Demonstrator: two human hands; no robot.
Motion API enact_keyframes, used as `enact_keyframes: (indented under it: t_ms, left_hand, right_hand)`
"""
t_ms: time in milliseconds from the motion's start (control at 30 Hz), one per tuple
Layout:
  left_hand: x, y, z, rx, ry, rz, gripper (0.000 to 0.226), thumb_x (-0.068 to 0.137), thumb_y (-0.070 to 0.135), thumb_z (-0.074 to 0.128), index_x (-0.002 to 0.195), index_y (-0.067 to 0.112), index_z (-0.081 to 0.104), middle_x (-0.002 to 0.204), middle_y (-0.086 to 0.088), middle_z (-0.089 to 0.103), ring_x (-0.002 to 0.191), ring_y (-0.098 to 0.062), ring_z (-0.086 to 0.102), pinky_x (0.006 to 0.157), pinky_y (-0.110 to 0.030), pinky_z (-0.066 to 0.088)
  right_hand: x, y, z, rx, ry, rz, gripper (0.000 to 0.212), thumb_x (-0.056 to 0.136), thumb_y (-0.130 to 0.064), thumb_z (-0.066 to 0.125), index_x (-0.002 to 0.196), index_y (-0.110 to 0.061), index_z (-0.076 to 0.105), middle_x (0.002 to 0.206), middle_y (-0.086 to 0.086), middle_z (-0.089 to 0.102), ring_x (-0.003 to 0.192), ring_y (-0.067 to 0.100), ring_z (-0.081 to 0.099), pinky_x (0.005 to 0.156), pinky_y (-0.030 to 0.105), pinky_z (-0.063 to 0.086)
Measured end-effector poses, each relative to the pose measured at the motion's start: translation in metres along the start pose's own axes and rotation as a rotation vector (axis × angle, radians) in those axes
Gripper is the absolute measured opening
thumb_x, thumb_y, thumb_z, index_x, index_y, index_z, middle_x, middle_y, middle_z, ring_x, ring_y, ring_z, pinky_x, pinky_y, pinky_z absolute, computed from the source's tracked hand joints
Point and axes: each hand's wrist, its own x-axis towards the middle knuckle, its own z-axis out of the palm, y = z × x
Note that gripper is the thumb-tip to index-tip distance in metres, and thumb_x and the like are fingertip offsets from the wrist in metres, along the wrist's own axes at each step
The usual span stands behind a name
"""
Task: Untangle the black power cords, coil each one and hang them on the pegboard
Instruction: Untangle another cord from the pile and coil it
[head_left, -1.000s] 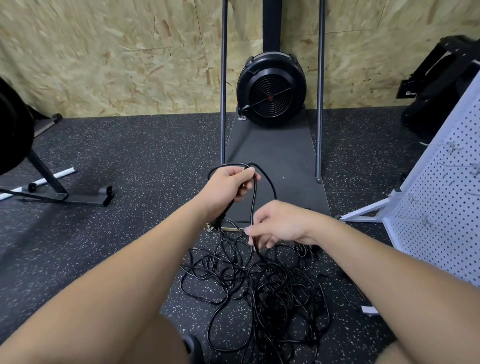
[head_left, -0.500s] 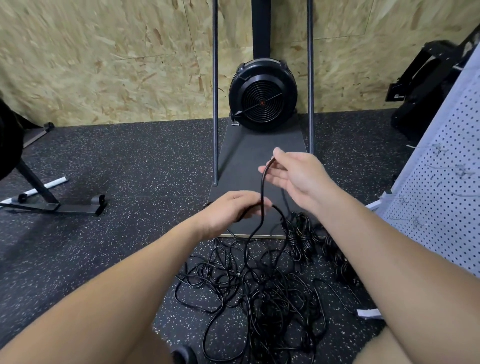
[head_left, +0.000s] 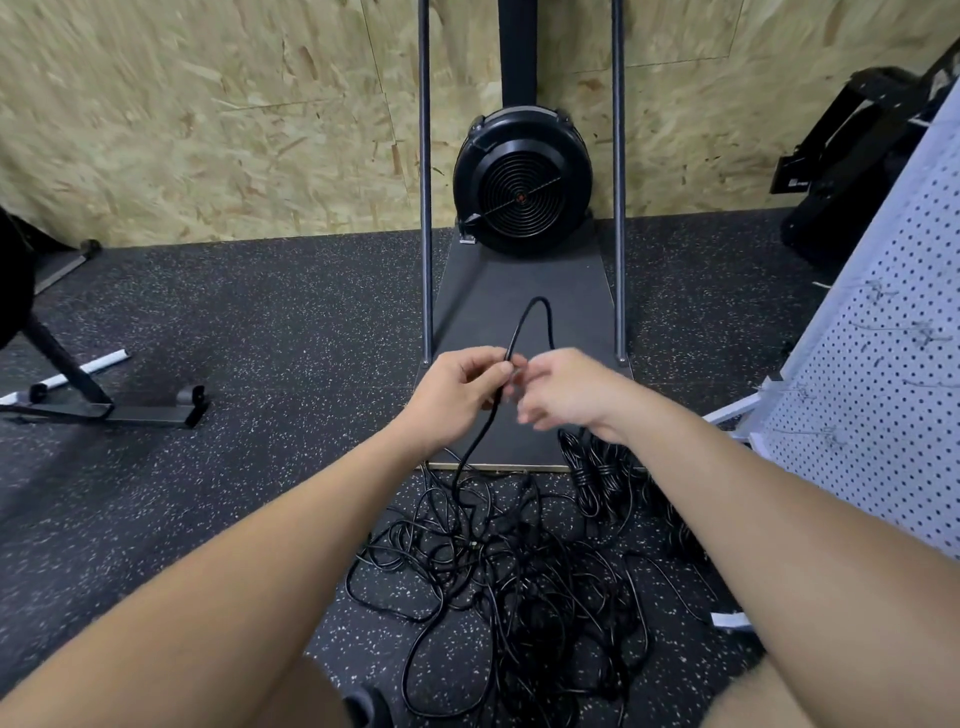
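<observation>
Cords: most of the black power cords (head_left: 509, 587) lie in a loose tangle on the speckled rubber floor (head_left: 234, 364), directly below and a little nearer the person than both hands. One strand rises out of that heap, runs up through the left hand (head_left: 460, 397), arches into a small loop (head_left: 535, 322) above the knuckles and comes back down toward the right hand (head_left: 563, 389).

The left hand is closed around the strand, pinching it between thumb and fingers. The right hand is blurred; its fingers sit just beside the left's, and I cannot tell whether they grip the cord or merely brush it.

So the free length lies downward from the grip, its long axis roughly vertical, and any further coil has to be drawn up out of the heap; the left hand looks like the anchor.

Several bundled cords (head_left: 597, 478) lie at the edge of the dark platform (head_left: 519, 291), to the right of the tangle. The white pegboard (head_left: 883, 395) stands well to the right, leaning, nearer the right arm. A black fan (head_left: 522, 182) sits against the chipboard wall beyond.
</observation>
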Motion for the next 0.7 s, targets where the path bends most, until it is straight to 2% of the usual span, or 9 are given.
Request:
enact_keyframes:
  t_ms: [67, 133, 233, 333, 400, 467, 533, 633, 700]
  left_hand:
    - [0.003, 0.009, 0.004, -0.082, 0.041, -0.011, 0.022, 0.114, 0.012, 0.058, 0.126, 0.006, 0.076, 0.083, -0.005, 0.068, 0.079, -0.02, 0.064, 0.078, -0.041, 0.057]
    - [0.005, 0.016, 0.005, -0.148, 0.044, -0.005, 0.023, 0.114, 0.013, 0.058, 0.127, 0.007, 0.076, 0.084, -0.008, 0.068, 0.08, -0.027, 0.064, 0.081, -0.052, 0.058]
    - [0.005, 0.018, 0.006, -0.082, 0.053, 0.0, 0.026, 0.114, 0.016, 0.057, 0.128, 0.012, 0.078, 0.098, -0.005, 0.076, 0.091, -0.017, 0.069, 0.093, -0.042, 0.06]
    - [0.004, 0.012, 0.002, -0.066, 0.047, -0.112, 0.034, 0.113, 0.006, 0.05, 0.136, 0.013, 0.074, 0.122, -0.003, 0.08, 0.115, -0.018, 0.073, 0.109, -0.048, 0.058]
    - [0.002, 0.007, -0.004, -0.085, -0.007, -0.184, 0.045, 0.1, -0.001, 0.049, 0.136, 0.01, 0.073, 0.122, -0.007, 0.081, 0.119, -0.026, 0.074, 0.111, -0.049, 0.056]
    - [-0.004, 0.0, -0.011, -0.007, -0.114, -0.21, 0.047, 0.09, -0.002, 0.052, 0.131, 0.01, 0.074, 0.118, -0.008, 0.082, 0.118, -0.025, 0.075, 0.108, -0.039, 0.056]
    - [-0.012, -0.007, -0.015, 0.097, -0.228, -0.225, 0.035, 0.095, -0.008, 0.057, 0.12, 0.006, 0.076, 0.112, -0.009, 0.083, 0.111, -0.016, 0.076, 0.102, -0.03, 0.055]
    - [-0.014, -0.022, -0.018, 0.2, -0.268, -0.174, 0.01, 0.104, 0.0, 0.066, 0.105, 0.003, 0.075, 0.107, -0.011, 0.082, 0.102, -0.017, 0.075, 0.106, -0.035, 0.057]
    - [-0.01, -0.025, -0.02, 0.226, -0.173, -0.133, 0.014, 0.108, 0.001, 0.061, 0.102, 0.002, 0.073, 0.1, -0.012, 0.081, 0.099, -0.025, 0.077, 0.106, -0.041, 0.059]
  right_hand:
    - [0.0, 0.005, 0.011, -0.028, -0.144, 0.03, 0.043, 0.088, 0.009, 0.077, 0.127, -0.008, 0.068, 0.125, 0.012, 0.074, 0.111, 0.026, 0.078, 0.092, 0.041, 0.067]
    - [-0.002, 0.008, 0.019, -0.03, -0.215, 0.011, 0.036, 0.097, 0.002, 0.075, 0.13, -0.007, 0.067, 0.125, 0.011, 0.076, 0.113, 0.026, 0.078, 0.093, 0.038, 0.066]
    - [-0.003, 0.009, 0.027, 0.023, -0.25, -0.022, 0.018, 0.108, -0.009, 0.066, 0.122, 0.002, 0.071, 0.121, 0.016, 0.079, 0.108, 0.028, 0.081, 0.093, 0.037, 0.066]
    - [-0.002, 0.004, 0.024, 0.143, -0.151, -0.035, 0.016, 0.11, -0.002, 0.059, 0.114, 0.007, 0.071, 0.116, 0.023, 0.079, 0.099, 0.03, 0.083, 0.086, 0.035, 0.068]
    - [-0.002, -0.001, 0.015, 0.223, -0.02, -0.072, 0.017, 0.111, -0.004, 0.058, 0.114, 0.007, 0.07, 0.114, 0.02, 0.079, 0.096, 0.03, 0.083, 0.087, 0.037, 0.068]
    - [-0.001, -0.008, 0.001, 0.328, 0.103, -0.128, 0.021, 0.112, -0.006, 0.058, 0.116, 0.011, 0.068, 0.11, 0.023, 0.08, 0.099, 0.033, 0.082, 0.092, 0.042, 0.067]
    - [-0.001, -0.013, -0.014, 0.462, 0.182, -0.167, 0.022, 0.113, -0.006, 0.056, 0.117, 0.013, 0.066, 0.109, 0.025, 0.08, 0.102, 0.035, 0.081, 0.095, 0.044, 0.067]
    - [0.0, -0.012, -0.028, 0.616, 0.192, -0.191, 0.02, 0.114, -0.005, 0.054, 0.121, 0.011, 0.064, 0.112, 0.028, 0.079, 0.105, 0.035, 0.081, 0.098, 0.044, 0.065]
    - [0.001, -0.01, -0.028, 0.683, 0.192, -0.178, 0.022, 0.113, -0.005, 0.055, 0.124, 0.013, 0.062, 0.116, 0.03, 0.077, 0.107, 0.034, 0.081, 0.1, 0.044, 0.064]
